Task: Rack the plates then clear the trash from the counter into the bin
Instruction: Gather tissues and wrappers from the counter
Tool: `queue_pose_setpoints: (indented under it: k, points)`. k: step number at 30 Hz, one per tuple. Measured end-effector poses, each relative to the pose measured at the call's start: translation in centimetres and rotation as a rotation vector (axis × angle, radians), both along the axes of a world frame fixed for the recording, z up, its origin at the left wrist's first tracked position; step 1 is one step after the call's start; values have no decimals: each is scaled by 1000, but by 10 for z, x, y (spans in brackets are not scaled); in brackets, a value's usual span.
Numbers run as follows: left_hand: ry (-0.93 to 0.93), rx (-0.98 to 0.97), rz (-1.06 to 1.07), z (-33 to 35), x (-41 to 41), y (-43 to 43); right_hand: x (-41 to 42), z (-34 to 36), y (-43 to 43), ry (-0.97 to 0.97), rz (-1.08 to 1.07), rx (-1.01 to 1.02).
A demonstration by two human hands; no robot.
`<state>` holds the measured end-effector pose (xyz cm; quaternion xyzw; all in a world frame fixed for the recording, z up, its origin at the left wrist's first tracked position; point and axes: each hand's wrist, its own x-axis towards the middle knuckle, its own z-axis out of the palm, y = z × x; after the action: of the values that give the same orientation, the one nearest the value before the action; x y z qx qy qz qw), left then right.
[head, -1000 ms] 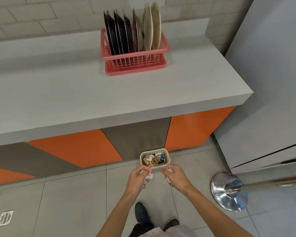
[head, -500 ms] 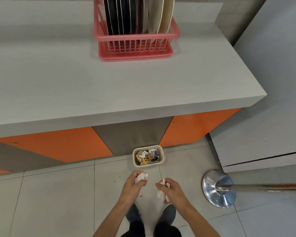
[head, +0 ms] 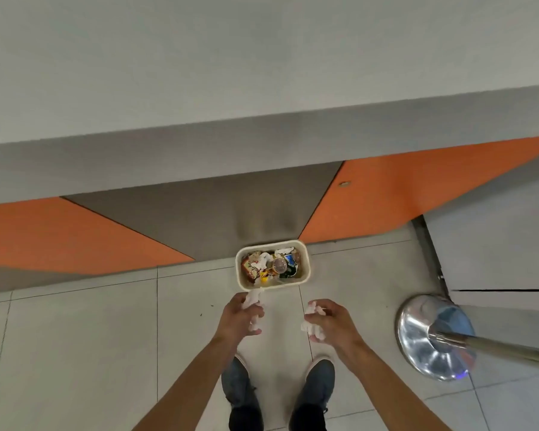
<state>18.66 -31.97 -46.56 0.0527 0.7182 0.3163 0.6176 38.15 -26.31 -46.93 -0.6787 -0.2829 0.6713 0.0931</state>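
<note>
A small cream bin stands on the tiled floor against the counter's base, filled with mixed wrappers, a cup and crumpled paper. My left hand grips a wad of white tissue just in front of the bin's near rim. My right hand grips another crumpled white tissue, a little to the right of and nearer than the bin. The grey counter fills the top of the view; the plate rack is out of sight.
A steel stanchion base with its pole stands on the floor at the right. A grey panel rises beside it. Orange and grey cabinet fronts run under the counter. My shoes are below the hands.
The view has tilted down, so the pink rack with the plates left the frame. Both hands, still holding tissue, have drawn slightly apart near the bin.
</note>
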Motion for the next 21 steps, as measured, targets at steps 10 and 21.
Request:
queue_pose_setpoints:
  k: [10, 21]
  points:
    - [-38, -31, 179, -155, 6, 64, -18, -155, 80, 57, -209, -95]
    - [-188, -75, 380, -196, 14, 106, -21, -200, 117, 189, -350, -308]
